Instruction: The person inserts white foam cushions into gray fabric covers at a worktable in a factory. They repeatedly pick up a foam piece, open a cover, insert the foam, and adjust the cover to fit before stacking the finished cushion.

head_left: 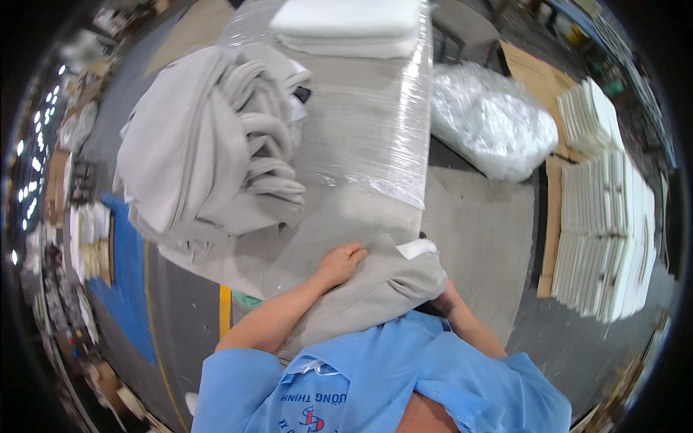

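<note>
A grey fabric cover [368,292] lies bunched at the near edge of the table, against my body. At its right end a white piece [417,249] sticks out. My left hand [343,264] is closed at the cover's upper left edge, with the thumb on top and cloth under the fingers. Beside the cover's right end is my right hand [447,297]; its fingers are hidden behind the cloth. To the far left of my hands, a large heap of grey fabric covers [180,144] sits on the table [317,216].
Folded white padding [346,29] lies at the table's far end, on clear plastic wrap [404,144]. Right of the table are a bag of clear plastic [498,123], cardboard [550,231] and stacked white slabs [603,231]. A blue mat [126,289] covers floor at left.
</note>
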`<state>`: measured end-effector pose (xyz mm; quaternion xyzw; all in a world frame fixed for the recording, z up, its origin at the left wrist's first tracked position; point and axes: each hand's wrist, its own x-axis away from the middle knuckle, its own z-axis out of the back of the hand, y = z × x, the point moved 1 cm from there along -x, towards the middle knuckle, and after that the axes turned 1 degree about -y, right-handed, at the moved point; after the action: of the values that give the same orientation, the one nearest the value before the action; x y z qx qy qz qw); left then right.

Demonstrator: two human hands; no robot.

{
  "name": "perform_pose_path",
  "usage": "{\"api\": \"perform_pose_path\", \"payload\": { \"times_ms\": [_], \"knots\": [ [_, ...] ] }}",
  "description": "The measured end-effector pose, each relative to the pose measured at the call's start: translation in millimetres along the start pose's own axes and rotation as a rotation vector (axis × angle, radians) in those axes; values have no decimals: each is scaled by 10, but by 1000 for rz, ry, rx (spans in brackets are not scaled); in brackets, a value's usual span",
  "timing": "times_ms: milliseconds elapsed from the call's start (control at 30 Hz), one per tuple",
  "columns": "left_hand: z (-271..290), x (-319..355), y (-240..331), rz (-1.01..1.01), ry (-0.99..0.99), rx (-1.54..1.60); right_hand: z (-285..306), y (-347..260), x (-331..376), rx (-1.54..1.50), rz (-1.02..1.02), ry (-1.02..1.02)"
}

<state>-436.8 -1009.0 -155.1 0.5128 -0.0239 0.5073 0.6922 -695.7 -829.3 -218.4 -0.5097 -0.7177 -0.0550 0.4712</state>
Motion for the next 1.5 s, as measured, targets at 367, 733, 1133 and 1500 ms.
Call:
{"api": "perform_pose_path", "payload": {
  "times_ms": [367, 733, 1133, 1500],
  "knots": [
    [412, 913, -989, 230, 113, -51, -1643, -1441, 1135, 1640, 649, -395],
    [179, 2106, -1800, 388, 471, 860, -2516, -555, 1118, 2251, 888, -808],
    [646, 2225, -573, -370, 751, 1525, -2447, -1276, 1184, 1419, 610, -469],
    [1123, 574, 1413, -777, 649, 444, -1992, -599, 1322, 114, 806, -356]
  ]
}}
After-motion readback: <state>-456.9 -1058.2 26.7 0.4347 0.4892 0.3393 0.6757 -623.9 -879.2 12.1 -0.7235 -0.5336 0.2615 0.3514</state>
